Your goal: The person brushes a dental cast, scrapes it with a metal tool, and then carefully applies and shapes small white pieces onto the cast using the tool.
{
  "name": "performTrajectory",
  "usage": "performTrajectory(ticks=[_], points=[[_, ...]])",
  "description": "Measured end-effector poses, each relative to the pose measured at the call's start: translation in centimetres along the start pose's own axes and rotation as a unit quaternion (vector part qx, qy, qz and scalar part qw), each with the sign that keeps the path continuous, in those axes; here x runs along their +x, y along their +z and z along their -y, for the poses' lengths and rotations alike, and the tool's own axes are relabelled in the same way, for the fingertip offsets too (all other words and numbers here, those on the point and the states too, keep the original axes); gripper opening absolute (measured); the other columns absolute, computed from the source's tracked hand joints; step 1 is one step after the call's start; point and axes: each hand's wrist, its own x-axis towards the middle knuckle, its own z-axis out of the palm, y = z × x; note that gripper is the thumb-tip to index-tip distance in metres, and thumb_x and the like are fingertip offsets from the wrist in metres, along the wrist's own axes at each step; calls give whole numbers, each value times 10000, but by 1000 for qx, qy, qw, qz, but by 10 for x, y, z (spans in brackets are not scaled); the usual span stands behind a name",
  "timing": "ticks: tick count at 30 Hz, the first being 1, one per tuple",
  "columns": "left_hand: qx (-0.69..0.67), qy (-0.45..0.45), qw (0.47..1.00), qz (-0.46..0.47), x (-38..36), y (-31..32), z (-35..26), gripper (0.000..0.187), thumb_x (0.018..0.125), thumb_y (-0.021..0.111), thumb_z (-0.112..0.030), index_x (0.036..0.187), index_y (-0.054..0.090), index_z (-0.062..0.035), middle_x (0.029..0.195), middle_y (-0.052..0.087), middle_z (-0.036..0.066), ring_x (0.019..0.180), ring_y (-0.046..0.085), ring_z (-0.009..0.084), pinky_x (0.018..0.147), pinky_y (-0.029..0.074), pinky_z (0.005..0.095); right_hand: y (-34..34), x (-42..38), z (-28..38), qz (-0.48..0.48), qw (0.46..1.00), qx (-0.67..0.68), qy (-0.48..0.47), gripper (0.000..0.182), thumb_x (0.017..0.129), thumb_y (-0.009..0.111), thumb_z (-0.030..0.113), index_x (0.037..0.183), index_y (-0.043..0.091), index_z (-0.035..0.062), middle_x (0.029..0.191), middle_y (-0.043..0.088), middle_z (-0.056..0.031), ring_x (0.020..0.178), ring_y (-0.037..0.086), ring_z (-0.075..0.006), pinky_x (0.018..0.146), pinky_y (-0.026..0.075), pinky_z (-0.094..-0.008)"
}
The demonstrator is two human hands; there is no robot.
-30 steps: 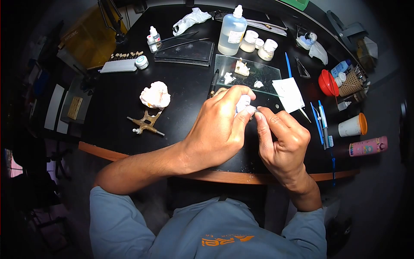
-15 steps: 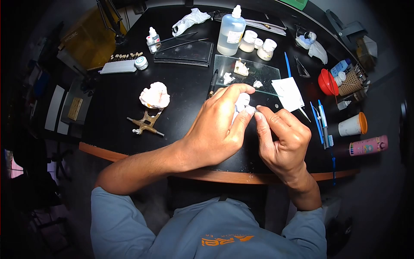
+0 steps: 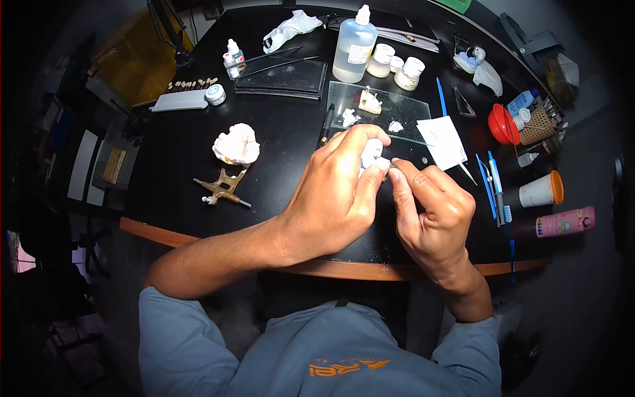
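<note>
Above the near edge of the black table [image 3: 165, 198], the left hand [image 3: 334, 195] curls closed around a small white plaster piece [image 3: 372, 153] while the right hand [image 3: 433, 212] pinches at its side, fingertips touching it, with a glass slab [image 3: 390, 109] beyond.

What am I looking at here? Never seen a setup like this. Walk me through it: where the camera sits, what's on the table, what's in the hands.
The camera sits on the person's head, looking down at their own two bare hands. The left hand grips a small white piece; the right hand pinches at it from the other side. They work over a black table. On it lie a white plaster cast, a brass frame, a glass slab, a clear bottle, small jars and a red cup.
</note>
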Motion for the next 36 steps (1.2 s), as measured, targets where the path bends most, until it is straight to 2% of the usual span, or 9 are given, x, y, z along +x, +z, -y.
performTrajectory(ticks=[8,20,26,29,32,36], points=[[4,6,1000,-15,0,2,0,292,958,600,46,1250,603,53,1039,699,184,913,706,215,825,549,346,0,0,2,12,1000,-4,7,160,895,792,-12,1052,770,-29,724,628,-112,559,608,-215,502,475,-354],[16,4,1000,-25,0,2,-2,290,962,599,59,1251,603,37,985,676,154,802,634,161,713,514,314,2,0,4,17,1000,9,15,177,901,786,-20,1076,765,-36,726,624,-119,565,598,-223,511,476,-361],[34,22,999,-35,0,3,-3,279,968,603,55,1246,606,33,967,671,144,775,622,149,695,511,313,3,-1,3,8,1000,18,14,185,902,788,-17,1085,766,-38,717,620,-120,559,593,-223,507,467,-363],[32,4,999,-25,1,2,-4,270,969,620,45,1238,608,33,964,674,144,782,626,145,697,513,310,3,0,3,5,999,35,25,191,900,790,-19,1089,767,-41,717,625,-125,555,598,-221,504,464,-360],[29,20,999,-30,1,4,0,269,965,637,44,1232,609,36,986,669,161,785,655,175,708,528,321,0,2,4,10,999,37,32,170,895,791,-22,1062,772,-51,701,627,-125,542,596,-213,499,455,-350],[151,131,979,-37,8,-2,2,345,906,713,16,1237,618,27,1019,654,175,798,686,223,699,543,339,-7,5,-6,10,993,95,74,105,894,788,1,989,797,-42,668,642,-113,524,582,-175,494,426,-315]])
